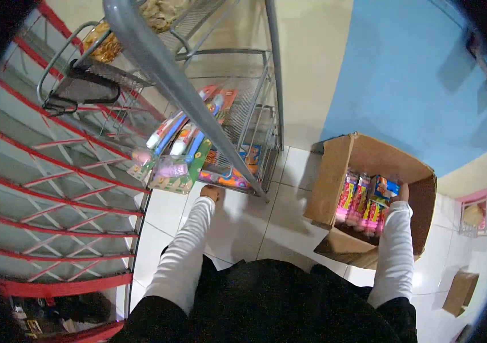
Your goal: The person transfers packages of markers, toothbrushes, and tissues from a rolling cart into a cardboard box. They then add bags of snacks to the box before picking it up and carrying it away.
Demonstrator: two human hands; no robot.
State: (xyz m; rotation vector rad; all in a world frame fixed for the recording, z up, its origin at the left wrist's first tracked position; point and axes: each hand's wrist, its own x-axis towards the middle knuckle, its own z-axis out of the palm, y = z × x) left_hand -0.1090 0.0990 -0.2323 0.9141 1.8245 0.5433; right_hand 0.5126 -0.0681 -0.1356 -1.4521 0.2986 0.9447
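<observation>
My right hand [401, 193] reaches into an open cardboard box [335, 188] on the floor, its fingers closed at the edge of a small blue box [385, 187]. Around it lie several pink-and-yellow packs [359, 197] in clear wrapping, slightly blurred. My left hand [210, 193] is low by the bottom shelf of a grey metal rack [243, 108], fingers curled; what they hold, if anything, is hidden. Just beside it, a green patterned card pack [177, 180] hangs over the shelf edge. Toothpaste-and-toothbrush packs [183, 137] lie above that.
A thick grey rack post [169, 68] slants across in front of the shelves. At left stands a red-and-white folding gate [60, 188]. Snack bags [103, 43] sit on the upper tier. A smaller cardboard piece [460, 292] lies on the white tiles at right, near a pink-edged basket [483, 216].
</observation>
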